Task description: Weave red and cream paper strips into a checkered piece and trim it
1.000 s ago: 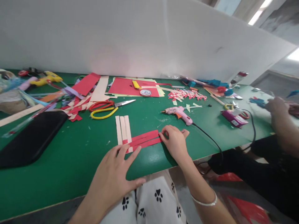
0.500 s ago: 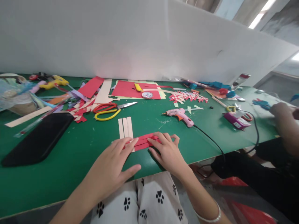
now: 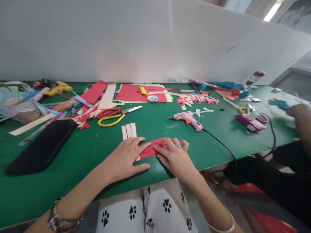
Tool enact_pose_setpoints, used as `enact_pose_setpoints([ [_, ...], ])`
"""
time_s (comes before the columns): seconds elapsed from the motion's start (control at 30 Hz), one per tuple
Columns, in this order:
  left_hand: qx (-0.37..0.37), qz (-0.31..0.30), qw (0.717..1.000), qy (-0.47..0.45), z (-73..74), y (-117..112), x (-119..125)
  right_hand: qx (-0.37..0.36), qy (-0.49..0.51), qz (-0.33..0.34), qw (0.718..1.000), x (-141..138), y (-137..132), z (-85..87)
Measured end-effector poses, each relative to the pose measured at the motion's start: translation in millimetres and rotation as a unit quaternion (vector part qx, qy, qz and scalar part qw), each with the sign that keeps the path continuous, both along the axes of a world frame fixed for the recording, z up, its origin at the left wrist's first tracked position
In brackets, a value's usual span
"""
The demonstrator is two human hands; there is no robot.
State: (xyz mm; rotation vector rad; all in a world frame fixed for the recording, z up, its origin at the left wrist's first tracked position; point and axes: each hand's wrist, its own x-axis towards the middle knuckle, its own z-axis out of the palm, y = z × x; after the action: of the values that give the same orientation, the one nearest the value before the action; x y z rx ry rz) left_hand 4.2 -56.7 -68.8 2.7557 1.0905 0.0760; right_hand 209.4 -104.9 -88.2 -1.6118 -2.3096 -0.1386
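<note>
Pale cream paper strips (image 3: 128, 130) lie side by side at the table's front, crossing red paper strips (image 3: 148, 151) that run off to the right. My left hand (image 3: 125, 153) lies over the crossing, palm down, fingers stretched and thumb out to the side; it covers most of the overlap. At the red strips' right end is my right hand (image 3: 175, 153), its fingers bent and the tips gripping the strips. A bit of red strip rises between those fingers. How the strips pass over or under each other is hidden.
Behind lie red-and-yellow scissors (image 3: 111, 118), a pink glue gun (image 3: 188, 119) with a black cable, red paper sheets (image 3: 128, 93) and woven red-and-white pieces (image 3: 196, 99). A black phone-like slab (image 3: 41, 147) rests at left. Another person's hand (image 3: 300, 116) is at far right.
My left hand has shifted slightly right and lies flatter over the crossing. The fingers of my right hand stay at the red strips. The view has tilted a little.
</note>
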Motion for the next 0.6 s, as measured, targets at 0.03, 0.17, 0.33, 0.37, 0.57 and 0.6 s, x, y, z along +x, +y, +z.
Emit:
enact_pose_setpoints([
  [0.03,0.005,0.002,1.000,-0.001,-1.1,-0.7,0.1,0.002,-0.001,0.000,1.000,-0.2,-0.2,0.2],
  [0.17,0.023,0.008,1.000,-0.005,-5.8,-0.8,0.3,0.006,-0.008,-0.002,1.000,-1.3,-1.0,1.3],
  [0.33,0.037,0.011,0.999,-0.013,-9.9,-0.9,-1.6,0.020,-0.003,-0.013,1.000,-1.3,-2.1,-0.5],
  [0.37,0.047,0.012,0.999,-0.018,-9.8,-2.1,-2.8,0.025,0.003,-0.025,0.999,-1.0,-2.5,-1.4],
  [0.57,0.112,0.004,0.992,-0.053,-4.1,-18.1,-18.1,0.031,0.018,-0.066,0.997,0.7,-5.0,-4.4],
  [0.6,0.108,-0.005,0.993,-0.053,-3.6,-21.1,-20.6,0.025,0.016,-0.064,0.997,0.7,-5.1,-4.2],
])
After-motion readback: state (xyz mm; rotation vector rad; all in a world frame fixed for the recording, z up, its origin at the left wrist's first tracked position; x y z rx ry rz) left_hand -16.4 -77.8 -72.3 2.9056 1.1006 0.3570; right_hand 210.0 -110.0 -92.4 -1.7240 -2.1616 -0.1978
